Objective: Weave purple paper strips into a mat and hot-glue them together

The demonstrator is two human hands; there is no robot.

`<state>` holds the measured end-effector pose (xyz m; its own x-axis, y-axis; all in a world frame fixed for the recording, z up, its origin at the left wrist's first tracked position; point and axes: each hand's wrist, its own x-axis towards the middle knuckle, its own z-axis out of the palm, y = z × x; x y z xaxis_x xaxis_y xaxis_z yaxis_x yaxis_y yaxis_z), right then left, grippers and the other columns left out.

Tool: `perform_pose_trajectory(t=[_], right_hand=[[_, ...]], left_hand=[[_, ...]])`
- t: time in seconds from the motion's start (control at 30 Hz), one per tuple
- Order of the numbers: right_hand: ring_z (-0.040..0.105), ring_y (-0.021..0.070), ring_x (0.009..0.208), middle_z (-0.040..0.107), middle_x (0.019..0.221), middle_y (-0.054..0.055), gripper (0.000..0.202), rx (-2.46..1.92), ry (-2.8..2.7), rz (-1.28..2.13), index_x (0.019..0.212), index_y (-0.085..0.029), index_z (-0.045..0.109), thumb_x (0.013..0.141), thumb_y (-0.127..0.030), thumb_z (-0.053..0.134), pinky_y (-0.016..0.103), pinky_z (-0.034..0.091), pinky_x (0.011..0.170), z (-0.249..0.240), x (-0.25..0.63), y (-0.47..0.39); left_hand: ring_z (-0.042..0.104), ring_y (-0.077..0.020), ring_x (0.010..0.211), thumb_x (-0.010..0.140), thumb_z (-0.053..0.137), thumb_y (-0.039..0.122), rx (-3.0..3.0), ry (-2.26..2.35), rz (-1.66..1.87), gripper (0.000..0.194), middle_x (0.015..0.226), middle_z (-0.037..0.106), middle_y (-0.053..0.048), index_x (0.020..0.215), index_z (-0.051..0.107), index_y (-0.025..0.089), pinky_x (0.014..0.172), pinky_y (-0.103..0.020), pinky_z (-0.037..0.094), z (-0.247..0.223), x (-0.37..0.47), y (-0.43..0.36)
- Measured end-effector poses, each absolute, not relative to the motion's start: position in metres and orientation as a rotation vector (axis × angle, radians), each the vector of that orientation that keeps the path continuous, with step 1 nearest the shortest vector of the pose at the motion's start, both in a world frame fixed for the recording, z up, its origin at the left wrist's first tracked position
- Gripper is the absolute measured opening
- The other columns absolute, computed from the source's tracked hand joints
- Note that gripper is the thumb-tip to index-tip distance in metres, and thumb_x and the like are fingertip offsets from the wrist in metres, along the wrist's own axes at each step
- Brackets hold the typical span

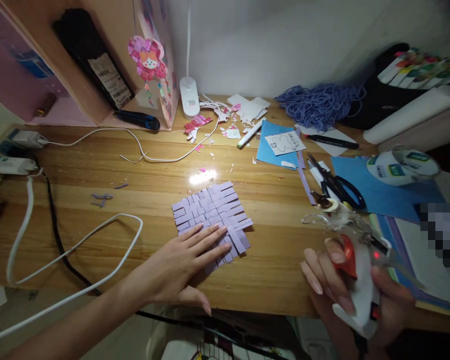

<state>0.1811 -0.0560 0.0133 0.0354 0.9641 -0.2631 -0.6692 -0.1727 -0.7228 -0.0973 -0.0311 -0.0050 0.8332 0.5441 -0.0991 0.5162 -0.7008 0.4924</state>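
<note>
A mat of woven purple paper strips (212,205) lies on the wooden desk, its strip ends sticking out loose along the edges. My left hand (187,255) rests flat on its lower part, fingers stretched out and covering some strips. At the right, my right hand (360,295) is wrapped round a white hot glue gun (363,285) with a red trigger, held above the desk. A small red light glows on the gun. Its nozzle end points up and left, with clear strands of glue about it, slightly blurred.
Black scissors (337,185), a tape roll (403,167) and blue paper (277,147) lie at the right. Blue yarn (320,105) and paper scraps (247,110) sit along the wall. A white cable (131,235) loops across the left; a utility knife (137,120) lies by the shelf.
</note>
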Motion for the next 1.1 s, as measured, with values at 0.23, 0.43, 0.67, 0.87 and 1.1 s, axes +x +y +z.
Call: perform_pose_trajectory(t=[0.23, 0.43, 0.67, 0.87, 1.1], right_hand=[[0.017, 0.012, 0.039, 0.039, 0.032, -0.003, 0.021, -0.9, -0.42, 1.576, 0.072, -0.02, 0.062, 0.072, -0.04, 0.056, 0.025, 0.029, 0.039, 0.013, 0.177, -0.057], [0.011, 0.0122, 0.039, 0.039, 0.031, -0.005, 0.019, -0.95, -0.413, 1.523, 0.071, -0.023, 0.058, 0.07, -0.042, 0.059, 0.026, 0.028, 0.038, 0.008, 0.18, -0.058], [0.014, 0.0128, 0.039, 0.028, 0.033, -0.006, 0.018, -1.004, -0.428, 1.545, 0.071, -0.023, 0.057, 0.072, -0.042, 0.056, 0.027, 0.029, 0.04, 0.008, 0.179, -0.06], [0.016, 0.014, 0.04, 0.034, 0.032, -0.004, 0.023, -1.01, -0.496, 1.573, 0.072, -0.024, 0.057, 0.075, -0.046, 0.052, 0.028, 0.03, 0.041, 0.002, 0.178, -0.055], [0.015, 0.0105, 0.037, 0.036, 0.034, -0.005, 0.024, -0.895, -0.524, 1.624, 0.073, -0.022, 0.058, 0.079, -0.045, 0.05, 0.026, 0.033, 0.044, -0.007, 0.174, -0.041]], left_hand=[[0.033, -0.0296, 0.133, 0.083, 0.037, 0.069, 2.571, 0.91, 0.126, 0.08, 0.145, 0.036, -0.015, 0.143, 0.03, 0.017, 0.111, -0.045, 0.023, -0.008, -0.082, -0.031], [0.04, -0.0276, 0.128, 0.084, 0.037, 0.067, 2.544, 0.936, 0.147, 0.076, 0.138, 0.046, -0.013, 0.14, 0.034, 0.016, 0.11, -0.044, 0.024, -0.007, -0.075, -0.029], [0.025, -0.0314, 0.137, 0.085, 0.039, 0.064, 2.516, 0.978, 0.136, 0.073, 0.153, 0.019, -0.011, 0.146, 0.022, 0.027, 0.11, -0.046, 0.024, -0.015, -0.078, -0.03], [0.007, -0.0406, 0.14, 0.079, 0.046, 0.067, 2.465, 0.954, 0.148, 0.074, 0.155, -0.006, -0.008, 0.144, 0.024, 0.039, 0.107, -0.056, 0.023, -0.011, -0.079, -0.027], [0.007, -0.0432, 0.139, 0.077, 0.05, 0.068, 2.414, 0.893, 0.142, 0.079, 0.154, -0.008, -0.01, 0.144, 0.023, 0.037, 0.107, -0.06, 0.019, -0.004, -0.082, -0.028]])
